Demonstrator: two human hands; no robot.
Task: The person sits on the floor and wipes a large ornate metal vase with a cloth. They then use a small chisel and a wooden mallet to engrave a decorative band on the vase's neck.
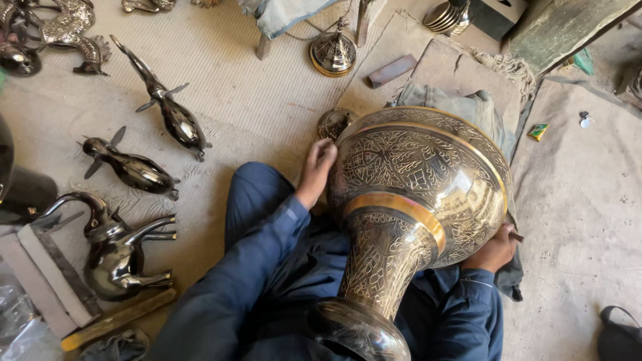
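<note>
Along the left edge of the frame, dark polished metal animal figures (137,170) lie on the mat. Right of them, at centre, the left hand (316,170) presses bent fingers against a big engraved brass vase (414,200) lying tilted across the lap. At lower right, the right hand (493,253) cups the vase's bowl from beneath.
</note>
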